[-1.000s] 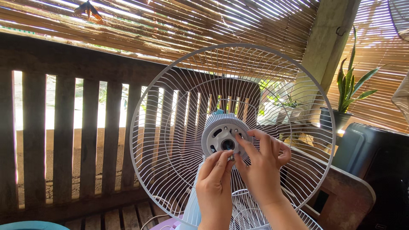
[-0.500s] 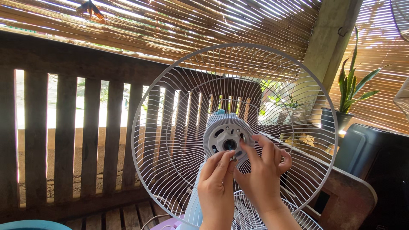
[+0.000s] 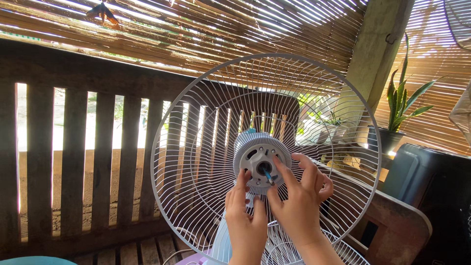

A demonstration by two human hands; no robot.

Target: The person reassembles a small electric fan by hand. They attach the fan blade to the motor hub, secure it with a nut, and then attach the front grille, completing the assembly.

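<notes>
Left hand [image 3: 244, 213] had fingers loosely spread, fingertips resting on the grey hub [image 3: 261, 164] at the centre of the white fan guard [image 3: 196, 147]. Right hand [image 3: 299, 196] pinched the hub's blue-tipped shaft [image 3: 268, 175]. A black pot [image 3: 385, 140] held a green plant [image 3: 402, 95].

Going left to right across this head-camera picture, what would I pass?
Wooden slat railing → left edge of the white fan guard → left hand → right hand → wooden post → potted plant → dark bin.
</notes>
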